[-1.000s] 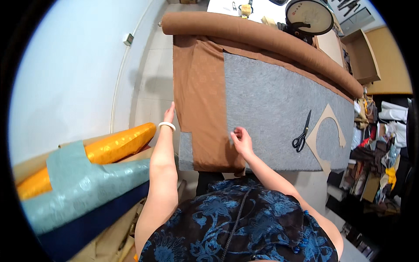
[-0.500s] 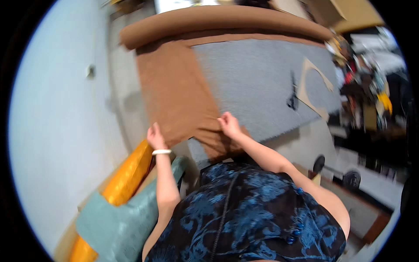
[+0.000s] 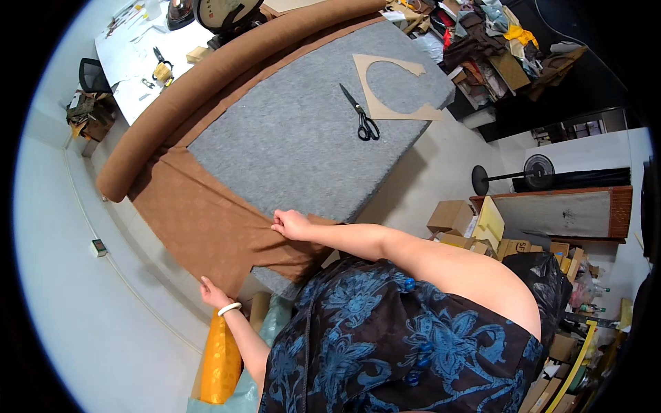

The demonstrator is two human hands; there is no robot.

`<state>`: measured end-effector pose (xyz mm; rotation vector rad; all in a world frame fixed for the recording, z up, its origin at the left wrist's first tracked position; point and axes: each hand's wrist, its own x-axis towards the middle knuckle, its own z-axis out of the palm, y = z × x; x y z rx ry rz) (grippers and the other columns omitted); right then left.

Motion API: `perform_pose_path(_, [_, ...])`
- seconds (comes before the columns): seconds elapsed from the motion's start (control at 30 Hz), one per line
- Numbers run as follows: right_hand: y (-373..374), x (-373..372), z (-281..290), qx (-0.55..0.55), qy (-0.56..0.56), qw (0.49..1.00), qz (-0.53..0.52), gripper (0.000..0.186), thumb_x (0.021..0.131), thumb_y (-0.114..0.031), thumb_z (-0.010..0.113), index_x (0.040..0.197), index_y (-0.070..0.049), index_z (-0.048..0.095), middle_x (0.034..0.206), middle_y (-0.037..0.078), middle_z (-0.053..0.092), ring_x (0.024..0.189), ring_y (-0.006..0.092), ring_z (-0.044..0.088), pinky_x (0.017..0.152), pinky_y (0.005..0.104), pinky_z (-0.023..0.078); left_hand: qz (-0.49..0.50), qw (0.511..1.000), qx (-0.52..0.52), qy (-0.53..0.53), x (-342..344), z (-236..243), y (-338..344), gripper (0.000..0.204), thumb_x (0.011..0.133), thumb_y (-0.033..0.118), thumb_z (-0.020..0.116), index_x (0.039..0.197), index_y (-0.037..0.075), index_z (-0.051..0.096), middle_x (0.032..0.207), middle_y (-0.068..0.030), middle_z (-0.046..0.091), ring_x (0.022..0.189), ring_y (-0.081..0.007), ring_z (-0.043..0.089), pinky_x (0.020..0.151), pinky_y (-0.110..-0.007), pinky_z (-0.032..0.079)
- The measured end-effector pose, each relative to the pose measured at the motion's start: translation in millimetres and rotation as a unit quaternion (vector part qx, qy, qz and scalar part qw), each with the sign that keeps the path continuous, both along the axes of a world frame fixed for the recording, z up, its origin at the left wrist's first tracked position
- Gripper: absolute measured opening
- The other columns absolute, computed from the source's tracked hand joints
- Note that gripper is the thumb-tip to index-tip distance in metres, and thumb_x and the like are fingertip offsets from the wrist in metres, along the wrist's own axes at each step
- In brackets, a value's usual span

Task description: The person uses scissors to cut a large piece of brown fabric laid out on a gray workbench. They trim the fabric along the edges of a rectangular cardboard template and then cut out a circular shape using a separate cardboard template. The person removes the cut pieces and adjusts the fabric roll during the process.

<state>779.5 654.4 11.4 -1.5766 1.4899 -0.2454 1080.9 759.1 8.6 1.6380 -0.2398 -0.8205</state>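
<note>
Brown fabric (image 3: 200, 213) runs off a thick roll (image 3: 227, 65) and hangs over the near left end of a grey felt-covered table (image 3: 275, 124). At the fabric's lower left corner, my left hand (image 3: 215, 292), with a white bangle at the wrist, pinches the edge. My right hand (image 3: 290, 225) is closed on the fabric's right part, where it bunches into folds over the table's near edge. Black scissors (image 3: 359, 113) lie on the felt beyond my right hand, beside a tan pattern piece (image 3: 372, 89) with a large rounded cutout.
Orange (image 3: 220, 358) and pale green rolled material (image 3: 275, 316) stand below my left hand, near the white wall. A white worktable (image 3: 131, 76) with tools is behind the roll. Fabric scraps (image 3: 475, 34) pile up at far right; a fan (image 3: 537, 171) and cardboard boxes (image 3: 451, 217) stand at right.
The view has swung to the right, so the table appears rotated and more of the room's right side shows. Both hands stay on the brown fabric, which still bunches near my right hand.
</note>
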Motion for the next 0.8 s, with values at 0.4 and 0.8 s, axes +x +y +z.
perform_pose_path(0.4, [-36.2, -204.7, 26.8, -0.225, 0.128, 0.962, -0.081, 0.027, 0.079, -0.017, 0.064, 0.102, -0.005, 0.055, 0.107, 0.016, 0.054, 0.108, 0.0366, 0.049, 0.092, 0.0445, 0.043, -0.092, 0.888, 0.269, -0.360, -55.7, -25.0, 0.3, 0.033, 0.083, 0.014, 0.066, 0.112, 0.000, 0.057, 0.106, -0.0171, 0.059, 0.103, -0.0331, 0.054, 0.092, -0.043, 0.043])
perform_pose_path(0.8, [-178.2, -331.7, 12.6, -0.209, 0.185, 0.956, -0.086, 0.070, 0.071, -0.037, 0.075, 0.120, 0.003, 0.045, 0.112, 0.020, 0.050, 0.106, 0.0349, 0.050, 0.090, 0.0445, 0.043, -0.235, 0.832, 0.153, -0.479, -380.7, 13.4, -101.0, 0.027, 0.074, 0.006, 0.064, 0.100, 0.002, 0.059, 0.105, -0.0178, 0.055, 0.105, -0.0371, 0.048, 0.094, -0.046, 0.038])
